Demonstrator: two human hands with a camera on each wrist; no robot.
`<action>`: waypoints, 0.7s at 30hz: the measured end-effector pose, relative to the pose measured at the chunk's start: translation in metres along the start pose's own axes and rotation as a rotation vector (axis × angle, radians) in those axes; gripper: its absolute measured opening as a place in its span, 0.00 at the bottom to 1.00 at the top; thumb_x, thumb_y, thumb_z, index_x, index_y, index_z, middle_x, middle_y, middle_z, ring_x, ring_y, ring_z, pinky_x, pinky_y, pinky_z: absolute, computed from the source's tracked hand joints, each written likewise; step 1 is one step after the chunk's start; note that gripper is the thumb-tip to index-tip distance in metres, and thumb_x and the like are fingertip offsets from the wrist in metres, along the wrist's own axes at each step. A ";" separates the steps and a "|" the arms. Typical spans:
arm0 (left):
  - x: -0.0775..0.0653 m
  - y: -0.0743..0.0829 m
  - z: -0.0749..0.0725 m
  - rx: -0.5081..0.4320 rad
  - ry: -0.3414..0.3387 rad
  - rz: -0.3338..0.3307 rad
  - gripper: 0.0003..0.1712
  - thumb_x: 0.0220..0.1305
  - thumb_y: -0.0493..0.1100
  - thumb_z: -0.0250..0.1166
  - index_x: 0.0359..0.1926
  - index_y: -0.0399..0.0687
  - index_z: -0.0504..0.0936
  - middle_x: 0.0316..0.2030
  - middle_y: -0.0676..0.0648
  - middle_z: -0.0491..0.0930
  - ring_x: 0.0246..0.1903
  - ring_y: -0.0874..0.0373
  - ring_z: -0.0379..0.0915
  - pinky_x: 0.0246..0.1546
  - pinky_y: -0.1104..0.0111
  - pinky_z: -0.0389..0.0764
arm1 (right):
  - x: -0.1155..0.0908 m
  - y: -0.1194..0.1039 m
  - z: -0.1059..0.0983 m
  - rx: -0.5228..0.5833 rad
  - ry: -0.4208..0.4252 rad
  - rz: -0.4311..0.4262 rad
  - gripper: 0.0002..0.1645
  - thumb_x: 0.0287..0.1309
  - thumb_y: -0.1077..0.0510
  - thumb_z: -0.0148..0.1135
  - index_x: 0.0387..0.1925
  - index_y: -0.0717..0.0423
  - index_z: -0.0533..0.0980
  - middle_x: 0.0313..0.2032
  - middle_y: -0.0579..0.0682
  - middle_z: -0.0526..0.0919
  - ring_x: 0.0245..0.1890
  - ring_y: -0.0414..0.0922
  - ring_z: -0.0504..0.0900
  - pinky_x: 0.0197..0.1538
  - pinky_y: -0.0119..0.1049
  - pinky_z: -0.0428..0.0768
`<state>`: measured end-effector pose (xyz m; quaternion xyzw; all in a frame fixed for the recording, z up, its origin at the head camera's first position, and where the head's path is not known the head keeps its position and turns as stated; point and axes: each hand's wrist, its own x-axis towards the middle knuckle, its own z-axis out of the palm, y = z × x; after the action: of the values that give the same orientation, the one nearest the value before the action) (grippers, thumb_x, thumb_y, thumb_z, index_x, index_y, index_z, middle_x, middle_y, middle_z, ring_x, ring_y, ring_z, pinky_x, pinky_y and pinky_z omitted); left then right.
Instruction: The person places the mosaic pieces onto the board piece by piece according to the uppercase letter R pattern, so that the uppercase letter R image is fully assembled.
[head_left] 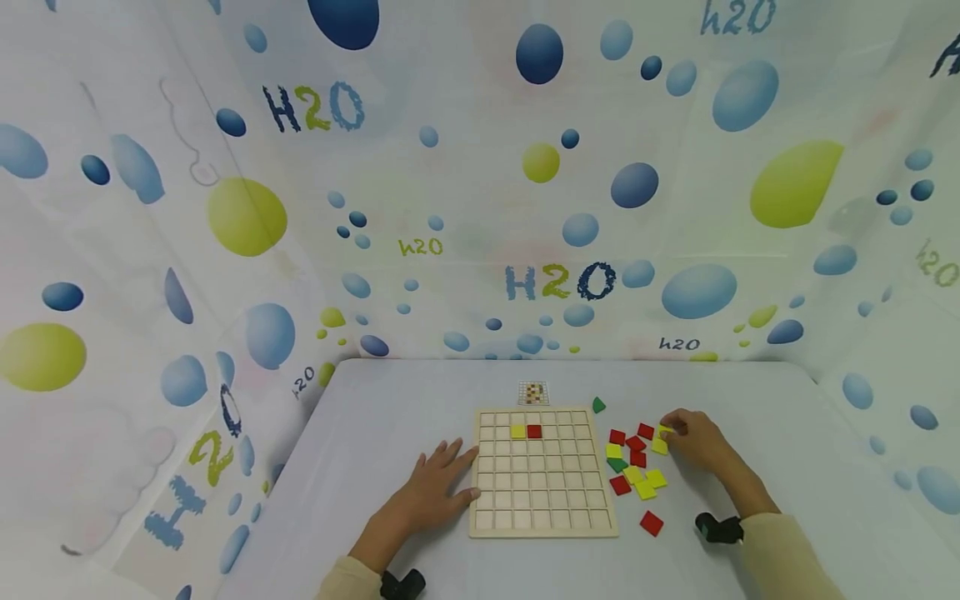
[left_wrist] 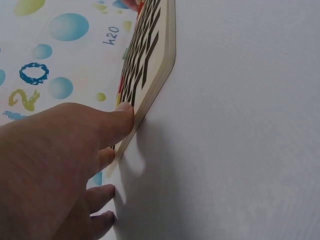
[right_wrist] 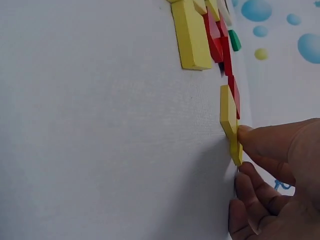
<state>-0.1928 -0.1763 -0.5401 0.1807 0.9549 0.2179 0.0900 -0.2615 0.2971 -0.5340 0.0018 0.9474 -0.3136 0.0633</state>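
A square wooden grid board (head_left: 543, 482) lies on the table. In its upper rows a yellow tile (head_left: 518, 432) and a red tile (head_left: 534, 431) sit side by side. My left hand (head_left: 438, 483) rests at the board's left edge with fingers spread; in the left wrist view its thumb (left_wrist: 120, 122) touches the rim. Right of the board, my right hand (head_left: 697, 440) pinches a yellow tile (right_wrist: 236, 151) between thumb and fingertips. Another yellow tile (right_wrist: 228, 110) lies against that one. The fingers partly hide the pinched tile.
Loose red tiles (head_left: 652, 523), yellow tiles (head_left: 656, 478) and green pieces (head_left: 598, 405) lie scattered right of the board. A small printed pattern card (head_left: 533, 393) lies behind it. A patterned curtain (head_left: 465, 208) stands beyond the table's far edge.
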 end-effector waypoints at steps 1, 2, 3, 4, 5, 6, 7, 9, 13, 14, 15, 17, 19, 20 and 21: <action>0.000 0.000 0.000 0.001 -0.001 0.000 0.41 0.75 0.64 0.61 0.81 0.55 0.64 0.82 0.38 0.57 0.82 0.35 0.47 0.77 0.32 0.48 | 0.002 0.000 0.000 0.001 0.003 0.005 0.19 0.72 0.61 0.62 0.57 0.70 0.76 0.55 0.71 0.78 0.54 0.64 0.77 0.64 0.63 0.79; 0.001 -0.001 0.000 0.001 -0.001 0.001 0.41 0.75 0.64 0.61 0.81 0.55 0.64 0.82 0.38 0.57 0.82 0.35 0.47 0.77 0.32 0.48 | 0.003 0.000 0.000 0.003 0.009 0.009 0.19 0.72 0.61 0.62 0.58 0.70 0.76 0.55 0.71 0.78 0.54 0.64 0.77 0.64 0.62 0.79; 0.001 -0.001 0.000 -0.001 0.000 0.003 0.41 0.75 0.64 0.61 0.81 0.54 0.64 0.81 0.38 0.57 0.82 0.34 0.47 0.77 0.31 0.48 | 0.004 0.000 0.001 0.006 0.018 0.012 0.19 0.72 0.61 0.62 0.58 0.71 0.76 0.55 0.71 0.78 0.54 0.64 0.77 0.63 0.62 0.80; 0.001 -0.001 0.000 -0.003 -0.001 0.005 0.41 0.75 0.64 0.61 0.81 0.54 0.64 0.81 0.37 0.57 0.81 0.34 0.47 0.77 0.31 0.48 | 0.005 0.000 0.001 0.007 0.027 0.014 0.19 0.72 0.61 0.61 0.58 0.71 0.76 0.55 0.71 0.78 0.53 0.64 0.77 0.62 0.61 0.80; 0.001 -0.001 0.000 -0.004 0.000 0.007 0.41 0.75 0.64 0.61 0.81 0.54 0.65 0.81 0.37 0.57 0.81 0.34 0.48 0.77 0.31 0.48 | 0.006 0.000 0.002 0.011 0.036 0.016 0.20 0.72 0.61 0.61 0.58 0.70 0.76 0.54 0.71 0.77 0.53 0.63 0.77 0.61 0.60 0.81; 0.001 -0.001 0.001 -0.004 -0.001 0.007 0.41 0.75 0.64 0.61 0.81 0.54 0.64 0.81 0.37 0.57 0.81 0.34 0.48 0.77 0.31 0.48 | 0.007 0.001 0.002 0.013 0.044 0.018 0.20 0.72 0.61 0.61 0.58 0.70 0.76 0.54 0.71 0.77 0.52 0.63 0.77 0.60 0.60 0.82; 0.001 -0.001 0.001 -0.005 -0.001 0.009 0.41 0.75 0.64 0.61 0.81 0.54 0.65 0.81 0.37 0.57 0.81 0.34 0.48 0.77 0.31 0.48 | 0.007 0.001 0.003 0.017 0.049 0.024 0.20 0.71 0.61 0.62 0.59 0.70 0.76 0.53 0.71 0.77 0.52 0.63 0.77 0.59 0.59 0.82; 0.001 -0.001 0.001 -0.006 -0.001 0.011 0.42 0.75 0.64 0.61 0.81 0.53 0.65 0.81 0.37 0.57 0.81 0.34 0.48 0.77 0.31 0.49 | 0.007 0.001 0.004 0.024 0.049 0.032 0.21 0.71 0.61 0.63 0.59 0.70 0.76 0.53 0.70 0.76 0.51 0.62 0.77 0.58 0.58 0.83; 0.000 0.000 0.000 -0.005 -0.002 0.004 0.42 0.75 0.64 0.61 0.81 0.53 0.65 0.81 0.37 0.57 0.81 0.34 0.48 0.77 0.32 0.49 | 0.008 0.002 0.005 0.020 0.043 0.030 0.22 0.70 0.60 0.64 0.60 0.69 0.75 0.54 0.70 0.76 0.50 0.61 0.76 0.58 0.58 0.83; 0.000 0.000 -0.001 -0.005 -0.002 0.003 0.42 0.75 0.64 0.61 0.81 0.53 0.65 0.81 0.37 0.57 0.81 0.34 0.48 0.77 0.32 0.49 | 0.007 0.002 0.006 0.018 0.045 0.021 0.22 0.71 0.61 0.64 0.60 0.69 0.75 0.53 0.70 0.76 0.50 0.61 0.76 0.58 0.58 0.83; 0.000 0.000 -0.001 -0.005 -0.002 0.001 0.41 0.75 0.64 0.61 0.81 0.53 0.65 0.81 0.37 0.57 0.81 0.34 0.48 0.77 0.32 0.49 | 0.008 0.003 0.006 0.015 0.048 0.013 0.22 0.71 0.61 0.64 0.60 0.69 0.76 0.53 0.70 0.76 0.50 0.61 0.75 0.59 0.58 0.83; 0.000 0.001 -0.001 -0.008 0.000 0.003 0.42 0.75 0.64 0.62 0.81 0.53 0.65 0.81 0.37 0.57 0.81 0.34 0.48 0.77 0.31 0.49 | 0.008 0.003 0.007 0.015 0.052 -0.005 0.21 0.71 0.63 0.63 0.60 0.69 0.76 0.53 0.70 0.76 0.49 0.60 0.75 0.59 0.59 0.82; 0.000 0.001 -0.001 -0.005 0.001 0.004 0.41 0.75 0.64 0.61 0.81 0.53 0.65 0.81 0.37 0.58 0.81 0.34 0.48 0.77 0.32 0.49 | 0.009 0.003 0.007 0.017 0.052 -0.020 0.20 0.71 0.64 0.63 0.60 0.69 0.76 0.53 0.70 0.75 0.49 0.60 0.75 0.59 0.59 0.82; 0.000 0.002 -0.001 -0.006 0.002 0.007 0.41 0.75 0.64 0.62 0.81 0.53 0.65 0.81 0.37 0.58 0.81 0.34 0.48 0.77 0.31 0.49 | 0.009 0.003 0.007 0.019 0.053 -0.025 0.20 0.71 0.64 0.63 0.60 0.69 0.76 0.52 0.70 0.75 0.49 0.60 0.75 0.59 0.59 0.82; 0.000 0.001 -0.001 -0.006 0.004 0.009 0.41 0.75 0.64 0.62 0.81 0.53 0.65 0.81 0.37 0.58 0.81 0.34 0.48 0.77 0.31 0.49 | 0.010 0.004 0.008 0.019 0.055 -0.026 0.19 0.71 0.65 0.63 0.60 0.68 0.76 0.52 0.69 0.74 0.48 0.60 0.74 0.58 0.57 0.83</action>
<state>-0.1926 -0.1753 -0.5388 0.1843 0.9536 0.2213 0.0876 -0.2701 0.2950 -0.5434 -0.0015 0.9457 -0.3234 0.0332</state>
